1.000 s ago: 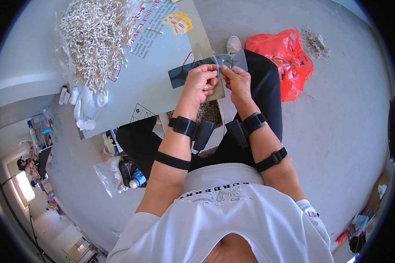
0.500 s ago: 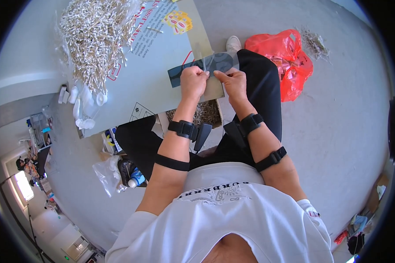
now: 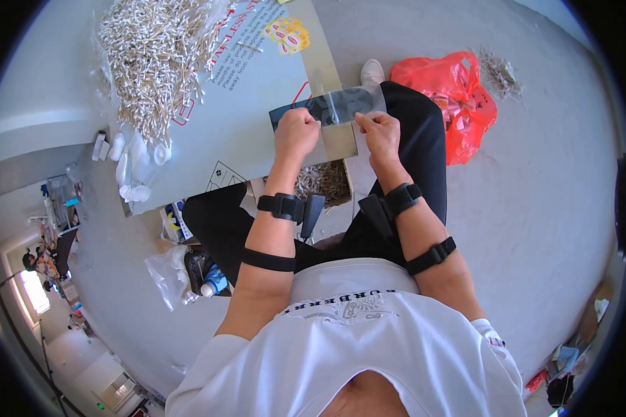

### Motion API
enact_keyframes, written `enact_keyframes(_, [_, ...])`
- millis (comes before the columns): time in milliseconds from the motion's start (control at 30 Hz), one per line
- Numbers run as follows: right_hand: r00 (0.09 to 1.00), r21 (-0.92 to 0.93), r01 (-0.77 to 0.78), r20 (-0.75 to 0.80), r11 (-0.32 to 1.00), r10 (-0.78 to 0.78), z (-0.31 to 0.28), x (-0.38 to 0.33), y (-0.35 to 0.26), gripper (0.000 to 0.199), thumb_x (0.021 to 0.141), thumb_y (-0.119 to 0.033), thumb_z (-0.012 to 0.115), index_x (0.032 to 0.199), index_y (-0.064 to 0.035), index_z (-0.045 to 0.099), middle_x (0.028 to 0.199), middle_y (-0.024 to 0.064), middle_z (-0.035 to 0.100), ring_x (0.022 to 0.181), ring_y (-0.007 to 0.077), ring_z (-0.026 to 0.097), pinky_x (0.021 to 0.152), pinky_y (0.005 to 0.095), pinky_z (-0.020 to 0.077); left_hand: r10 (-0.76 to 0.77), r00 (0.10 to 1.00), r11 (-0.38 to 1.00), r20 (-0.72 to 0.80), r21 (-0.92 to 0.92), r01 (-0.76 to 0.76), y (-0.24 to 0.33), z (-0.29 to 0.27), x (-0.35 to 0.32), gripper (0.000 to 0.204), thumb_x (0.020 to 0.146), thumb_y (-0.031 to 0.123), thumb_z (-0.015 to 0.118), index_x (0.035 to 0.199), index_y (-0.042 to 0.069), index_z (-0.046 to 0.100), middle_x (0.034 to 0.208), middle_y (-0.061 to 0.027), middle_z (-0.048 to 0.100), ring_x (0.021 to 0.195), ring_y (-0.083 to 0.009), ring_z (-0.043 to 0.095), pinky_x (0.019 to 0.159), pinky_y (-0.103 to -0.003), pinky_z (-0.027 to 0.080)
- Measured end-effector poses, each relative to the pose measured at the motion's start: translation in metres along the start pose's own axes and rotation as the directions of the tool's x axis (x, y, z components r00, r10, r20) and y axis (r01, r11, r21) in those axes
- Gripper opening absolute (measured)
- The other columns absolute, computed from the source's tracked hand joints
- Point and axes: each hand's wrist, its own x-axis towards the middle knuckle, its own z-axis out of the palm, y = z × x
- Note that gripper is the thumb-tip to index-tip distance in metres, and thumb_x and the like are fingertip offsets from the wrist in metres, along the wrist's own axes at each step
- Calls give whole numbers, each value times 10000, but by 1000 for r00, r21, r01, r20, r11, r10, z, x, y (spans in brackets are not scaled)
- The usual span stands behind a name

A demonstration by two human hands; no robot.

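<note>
A clear, glossy plastic strip (image 3: 351, 104), possibly a flat bag, lies across the table corner and reaches over my right knee. Its left part looks dark. A pale upright streak shows in its middle; I cannot tell whether it is a crease or something inside. My left hand (image 3: 297, 133) is closed at the strip's lower left edge, knuckles up, its grip partly hidden. Thumb and forefinger of my right hand (image 3: 380, 135) pinch the lower edge farther right. A big heap of cotton swabs (image 3: 149, 66) in clear plastic sits at the table's far left.
The grey table (image 3: 257, 132) carries a yellow printed packet (image 3: 285, 36) and small white containers (image 3: 138, 174). Below its near edge stands a box of swabs (image 3: 327, 182). A red plastic bag (image 3: 438, 90) lies on the floor at right, beside loose swabs (image 3: 501, 73).
My hands have moved apart, the left one to the left and the right one to the right. More of the plastic strip's middle shows between them.
</note>
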Motion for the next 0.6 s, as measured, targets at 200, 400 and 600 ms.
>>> enact_keyframes(200, [999, -1, -34, 16, 999, 34, 4, -5, -3, 214, 816, -104, 721, 647, -27, 615, 598, -14, 544, 504, 61, 426, 465, 242, 311, -66, 997, 948, 51, -309, 78, 11, 10, -5, 85, 790, 19, 651, 867, -16, 651, 613, -31, 585, 499, -88, 501, 416, -224, 345])
enact_keyframes(400, [998, 89, -66, 9, 994, 66, 2, -9, -10, 229, 782, -95, 734, 613, 9, 619, 566, 13, 574, 502, 74, 467, 472, 266, 352, -228, 965, 786, 130, -560, 261, 29, 17, -12, 132, 768, -34, 624, 897, -35, 653, 611, -67, 594, 426, -92, 484, 384, -247, 337])
enact_keyframes(600, [999, 127, -37, 28, 991, 34, 1, -10, -11, 218, 795, -78, 722, 620, -1, 616, 579, 7, 578, 515, 67, 471, 485, 253, 347, -203, 895, 539, 397, -718, 441, 29, 2, -8, 114, 801, 18, 630, 909, -18, 635, 568, -54, 548, 382, -84, 419, 352, -231, 258])
